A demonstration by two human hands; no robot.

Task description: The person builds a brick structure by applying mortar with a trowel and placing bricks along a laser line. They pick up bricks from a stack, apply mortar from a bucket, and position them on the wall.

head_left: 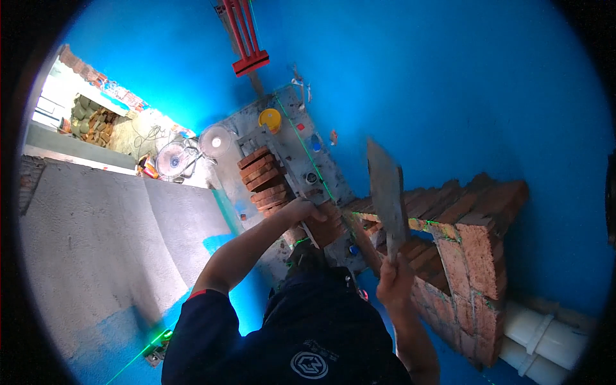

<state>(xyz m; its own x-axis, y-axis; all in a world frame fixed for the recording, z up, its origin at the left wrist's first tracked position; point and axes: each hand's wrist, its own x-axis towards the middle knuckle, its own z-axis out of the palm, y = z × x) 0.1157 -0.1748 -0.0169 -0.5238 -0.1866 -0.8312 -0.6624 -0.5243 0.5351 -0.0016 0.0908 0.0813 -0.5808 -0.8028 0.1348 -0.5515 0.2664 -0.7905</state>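
Held out before my body is a reddish-brown brick (328,226), with the fingers of my left hand (305,212) wrapped over its upper left side. My right hand (393,277) is closed around the lower end of a broad, flat metal blade (385,189), like a bricklayer's cleaver. The blade stands nearly upright, to the right of the brick and apart from it. Just beyond my left hand lies a stack of red bricks (260,172). On the right, a built brick structure (478,256) leaves a gap between its courses, and the blade partly covers it.
Blue wall surrounds the work on the far side and right. A yellow bucket (269,120) and two round fans (216,141) stand on the floor beyond the stack. White pipes (545,337) lie lower right. Green laser lines cross floor and bricks. A red slatted object (251,63) is at top.
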